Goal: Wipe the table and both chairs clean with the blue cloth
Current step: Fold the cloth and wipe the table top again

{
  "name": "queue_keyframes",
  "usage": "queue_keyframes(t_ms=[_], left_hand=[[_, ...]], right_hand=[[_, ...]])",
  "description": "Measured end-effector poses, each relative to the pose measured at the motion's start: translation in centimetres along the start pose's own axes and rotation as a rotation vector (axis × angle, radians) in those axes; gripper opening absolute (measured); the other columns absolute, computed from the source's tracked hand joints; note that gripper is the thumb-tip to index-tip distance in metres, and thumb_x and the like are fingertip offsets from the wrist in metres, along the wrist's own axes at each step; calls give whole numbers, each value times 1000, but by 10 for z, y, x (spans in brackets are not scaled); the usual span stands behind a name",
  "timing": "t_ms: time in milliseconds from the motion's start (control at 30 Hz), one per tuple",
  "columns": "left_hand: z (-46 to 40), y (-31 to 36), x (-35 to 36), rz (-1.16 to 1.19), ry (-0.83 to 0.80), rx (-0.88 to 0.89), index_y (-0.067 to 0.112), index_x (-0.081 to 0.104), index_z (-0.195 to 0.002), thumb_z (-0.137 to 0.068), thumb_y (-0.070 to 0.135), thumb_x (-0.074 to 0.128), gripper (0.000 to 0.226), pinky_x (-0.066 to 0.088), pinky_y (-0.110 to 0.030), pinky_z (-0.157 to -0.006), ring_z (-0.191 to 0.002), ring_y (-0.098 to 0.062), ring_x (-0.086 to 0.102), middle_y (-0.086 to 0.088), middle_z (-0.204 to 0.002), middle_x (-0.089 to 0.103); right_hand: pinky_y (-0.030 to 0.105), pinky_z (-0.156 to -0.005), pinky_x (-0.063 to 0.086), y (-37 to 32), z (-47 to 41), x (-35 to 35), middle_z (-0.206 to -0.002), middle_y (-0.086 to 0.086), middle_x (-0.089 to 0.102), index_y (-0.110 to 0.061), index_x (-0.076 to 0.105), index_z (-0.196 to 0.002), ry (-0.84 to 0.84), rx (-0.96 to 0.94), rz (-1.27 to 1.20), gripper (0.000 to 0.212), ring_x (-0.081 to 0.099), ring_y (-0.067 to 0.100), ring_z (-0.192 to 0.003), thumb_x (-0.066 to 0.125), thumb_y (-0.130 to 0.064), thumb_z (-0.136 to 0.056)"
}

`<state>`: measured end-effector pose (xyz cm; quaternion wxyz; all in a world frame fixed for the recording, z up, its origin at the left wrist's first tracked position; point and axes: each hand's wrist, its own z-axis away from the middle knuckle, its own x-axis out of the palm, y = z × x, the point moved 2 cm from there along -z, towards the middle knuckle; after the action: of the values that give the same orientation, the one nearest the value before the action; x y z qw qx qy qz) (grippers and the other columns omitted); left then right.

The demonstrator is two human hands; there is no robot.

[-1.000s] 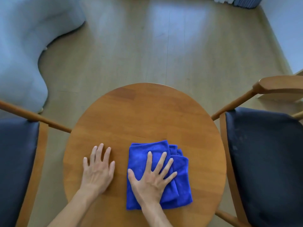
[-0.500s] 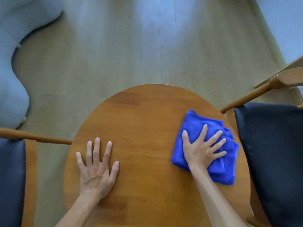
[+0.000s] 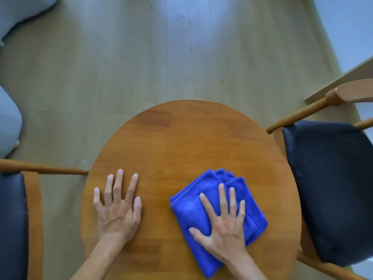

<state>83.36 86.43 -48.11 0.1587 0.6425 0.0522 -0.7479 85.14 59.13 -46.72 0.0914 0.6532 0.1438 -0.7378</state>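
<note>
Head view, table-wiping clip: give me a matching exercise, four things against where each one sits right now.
Things:
1. left hand
2. right hand
3. blue cloth
4. dark chair seat

Places:
A. flat on the cloth, fingers spread
B. beside the table's right edge
C. flat on bare wood, left part of the round table
D. folded on the table's right part, under a hand

Pairs: 1-C, 2-A, 3-D, 4-B
</note>
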Motion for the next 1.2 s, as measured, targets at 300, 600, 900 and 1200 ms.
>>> queue_keyframes(t_ms=[300,600,900,1200], left_hand=[[-3,1,1,18,21,7,26,28,-147,-87,39,31,61,14,-64,-110,-142,-37,25,-15,-156,25],[-3,1,-14,19,-86,0,26,35,-144,-90,42,30,56,20,-64,-108,-139,-36,32,-15,-153,32],[-1,-12,-13,-10,-97,98,24,33,-147,-98,50,13,59,22,-60,-110,-141,-34,30,-13,-157,28],[-1,-15,-6,4,-73,108,14,54,-133,-98,48,16,62,25,-62,-110,-139,-34,33,-16,-153,34]], right_hand=[[72,-109,0,-4,-186,-17,-161,16,-8,-29,14,-155,-58,661,-146,92,-8,47,-145,29,-81,-80],[70,-109,17,-49,-109,-3,-159,18,19,-26,40,-147,-16,107,-36,80,14,46,-145,39,-73,-83],[70,-110,7,59,-170,-26,-162,12,0,-35,23,-152,-50,725,-139,91,0,45,-145,19,-84,-75],[72,-109,4,-157,-219,-2,-160,16,17,-32,45,-141,36,-28,-114,85,8,50,-144,37,-78,-70]])
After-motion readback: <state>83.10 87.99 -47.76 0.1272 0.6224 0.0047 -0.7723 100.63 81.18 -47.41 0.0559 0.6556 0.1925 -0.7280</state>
